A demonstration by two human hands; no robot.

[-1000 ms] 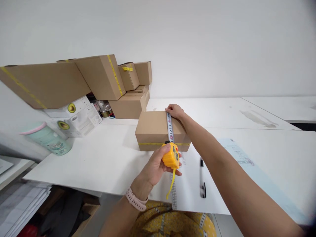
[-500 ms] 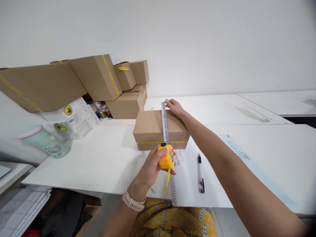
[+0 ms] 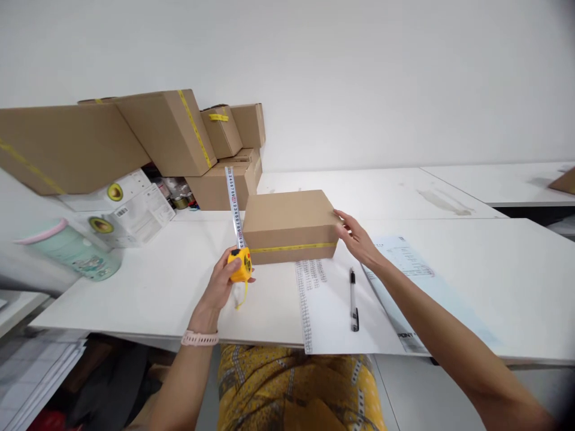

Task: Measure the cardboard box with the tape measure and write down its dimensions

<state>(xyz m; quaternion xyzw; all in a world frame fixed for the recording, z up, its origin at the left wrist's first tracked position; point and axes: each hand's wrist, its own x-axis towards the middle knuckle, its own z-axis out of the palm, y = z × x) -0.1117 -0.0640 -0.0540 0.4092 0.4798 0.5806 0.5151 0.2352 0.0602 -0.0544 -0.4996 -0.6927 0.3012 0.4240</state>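
My left hand is closed round a yellow tape measure just left of a small cardboard box with a yellow tape band. The white blade sticks up and away from the case, free in the air beside the box's left end. My right hand rests against the box's right end with fingers spread on the near corner. A printed sheet lies in front of the box, with a black pen on it.
Stacked cardboard boxes lean at the back left, above white avocado-print cartons. A mint tumbler with a pink rim lies at the left. A blue-tinted form lies to the right on the white table.
The tape blade has come off the box top and moved left with my left hand. My right hand let go of the blade's end and moved to the box's right end.
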